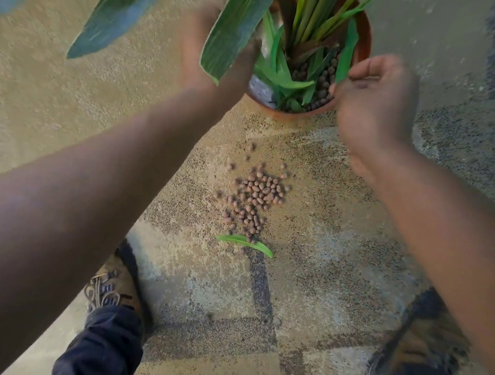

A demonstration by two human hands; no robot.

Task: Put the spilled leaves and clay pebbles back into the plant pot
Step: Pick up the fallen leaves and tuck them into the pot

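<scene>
Many clay pebbles on carpet — well below right hand

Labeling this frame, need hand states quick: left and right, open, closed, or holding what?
Left hand: at the plant pot rim, fingers hidden behind a large leaf; cannot tell.
Right hand: open, loosely cupped palm-up at the rim, nothing visible in it.

Both hands at plant pot rim: left hand behind a broad leaf, right hand cupped. Clay pebbles and spilled leaf on floor.
</scene>
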